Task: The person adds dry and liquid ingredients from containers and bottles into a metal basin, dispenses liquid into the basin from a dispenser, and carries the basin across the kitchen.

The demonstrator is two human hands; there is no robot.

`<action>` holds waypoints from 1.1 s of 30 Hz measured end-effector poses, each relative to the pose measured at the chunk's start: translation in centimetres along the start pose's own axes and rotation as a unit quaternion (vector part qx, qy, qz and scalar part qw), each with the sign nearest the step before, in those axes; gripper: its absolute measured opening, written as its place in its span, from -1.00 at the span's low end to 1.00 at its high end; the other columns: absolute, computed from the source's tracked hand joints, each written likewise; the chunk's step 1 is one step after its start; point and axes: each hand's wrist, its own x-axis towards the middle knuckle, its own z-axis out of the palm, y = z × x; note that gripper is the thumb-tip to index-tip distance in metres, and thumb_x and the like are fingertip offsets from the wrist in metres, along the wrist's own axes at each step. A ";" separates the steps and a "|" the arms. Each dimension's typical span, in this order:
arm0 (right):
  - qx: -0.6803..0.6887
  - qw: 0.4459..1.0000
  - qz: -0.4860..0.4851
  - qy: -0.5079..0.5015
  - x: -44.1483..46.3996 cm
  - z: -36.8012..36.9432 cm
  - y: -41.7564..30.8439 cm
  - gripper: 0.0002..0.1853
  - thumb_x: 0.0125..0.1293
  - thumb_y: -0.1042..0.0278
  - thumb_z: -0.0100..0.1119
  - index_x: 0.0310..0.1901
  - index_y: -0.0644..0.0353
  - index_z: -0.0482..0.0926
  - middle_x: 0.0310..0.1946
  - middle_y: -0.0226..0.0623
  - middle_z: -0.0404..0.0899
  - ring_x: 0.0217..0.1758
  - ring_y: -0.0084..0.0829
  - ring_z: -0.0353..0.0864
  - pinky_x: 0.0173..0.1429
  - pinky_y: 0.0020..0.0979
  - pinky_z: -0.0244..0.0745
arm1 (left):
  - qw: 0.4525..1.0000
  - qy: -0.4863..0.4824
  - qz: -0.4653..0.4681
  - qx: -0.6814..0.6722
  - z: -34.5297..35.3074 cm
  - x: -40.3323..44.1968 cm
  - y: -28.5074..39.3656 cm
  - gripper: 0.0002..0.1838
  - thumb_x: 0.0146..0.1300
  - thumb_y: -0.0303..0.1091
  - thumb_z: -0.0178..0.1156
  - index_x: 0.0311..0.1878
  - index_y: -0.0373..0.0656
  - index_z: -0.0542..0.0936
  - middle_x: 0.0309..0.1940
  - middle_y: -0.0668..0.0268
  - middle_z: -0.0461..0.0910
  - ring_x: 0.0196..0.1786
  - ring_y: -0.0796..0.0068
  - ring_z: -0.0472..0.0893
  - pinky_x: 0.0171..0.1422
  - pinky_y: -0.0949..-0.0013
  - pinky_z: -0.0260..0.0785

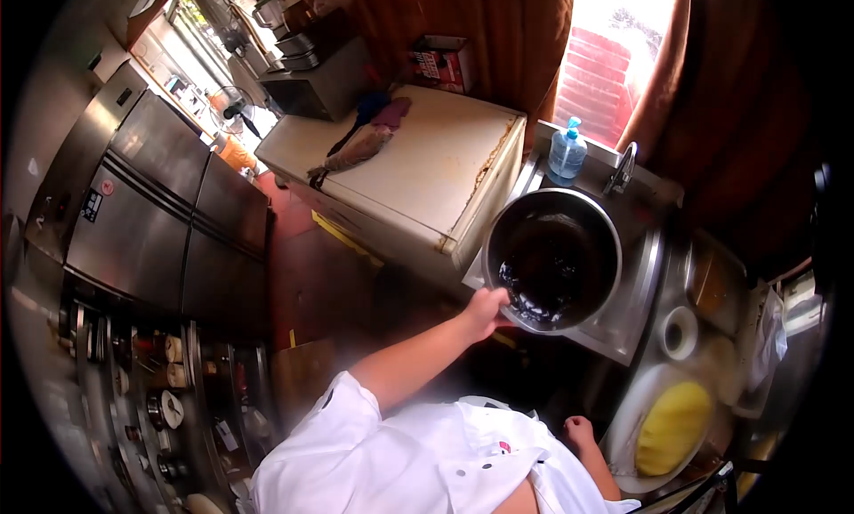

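Note:
My left hand [487,314] is closed on the near left rim of a large dark pot [556,260]. The pot is tilted so that its inside faces me, and its wet, dark bottom shows bright reflections. It is in front of a steel sink [623,323] and hides part of it. Low beside my white jacket, my right hand [580,431] has its fingers curled in, and nothing shows in it. The nearest thing to it is a white basin [623,438] with a yellow, rounded thing [673,428] in it.
A blue pump bottle [567,152] stands behind the pot, near a faucet [623,169]. To the left is a white chest [427,171] with a fish-like thing [356,149] on top and a microwave [322,80] at its back. Steel refrigerators [133,211] and crowded shelves [169,398] line the far left.

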 end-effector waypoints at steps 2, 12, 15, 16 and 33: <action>0.020 0.999 0.016 -0.021 -0.4 -1.3 -4.6 -0.87 0.40 0.40 0.17 -0.18 0.27 0.64 -0.45 -0.27 0.64 -0.49 -0.43 0.59 -0.42 -0.36 0.52 | 0.997 0.027 0.043 -0.056 -1.7 -3.8 -0.7 -0.88 0.23 -0.49 0.05 -0.20 -0.26 0.53 -0.21 0.13 0.62 -0.14 0.14 0.68 0.06 -0.12 0.65; -0.296 0.935 -0.129 -0.148 -3.3 7.1 -18.1 -0.70 0.22 0.29 0.24 -0.16 0.34 0.75 -0.28 -0.09 0.77 -0.17 -0.29 0.76 0.00 -0.30 0.63 | 0.947 0.120 0.189 -0.232 -16.7 -26.8 -5.1 -0.75 0.25 -0.50 0.04 -0.03 -0.34 0.53 -0.08 0.04 0.62 0.01 0.00 0.67 0.18 -0.19 0.58; -0.282 0.921 -0.157 -0.218 1.7 12.7 -15.2 -0.67 0.21 0.24 0.24 -0.19 0.37 0.75 -0.24 -0.05 0.78 -0.12 -0.27 0.77 0.06 -0.32 0.62 | 0.910 0.225 0.241 -0.253 -22.3 -37.1 -7.7 -0.78 0.22 -0.50 0.10 -0.06 -0.25 0.51 -0.16 0.13 0.57 -0.07 0.07 0.65 0.05 -0.16 0.62; -0.364 0.855 -0.293 -0.225 6.3 15.0 -11.9 -0.70 0.23 0.27 0.24 -0.23 0.40 0.74 -0.30 -0.11 0.77 -0.21 -0.29 0.76 -0.03 -0.32 0.64 | 0.895 0.267 0.246 -0.259 -23.7 -40.7 -8.1 -0.79 0.21 -0.50 0.12 -0.07 -0.22 0.51 -0.19 0.16 0.55 -0.09 0.10 0.65 0.01 -0.15 0.64; -0.534 0.726 -0.043 -0.430 -13.5 68.7 -29.7 -0.70 0.33 0.17 0.31 -0.20 0.31 0.64 -0.51 -0.25 0.57 -0.60 -0.36 0.51 -0.56 -0.35 0.39 | 0.507 0.610 0.420 -0.441 -65.3 -85.3 -33.1 -0.50 0.17 -0.39 0.15 0.23 -0.22 0.46 0.02 0.12 0.63 0.07 0.02 0.68 0.04 -0.10 0.67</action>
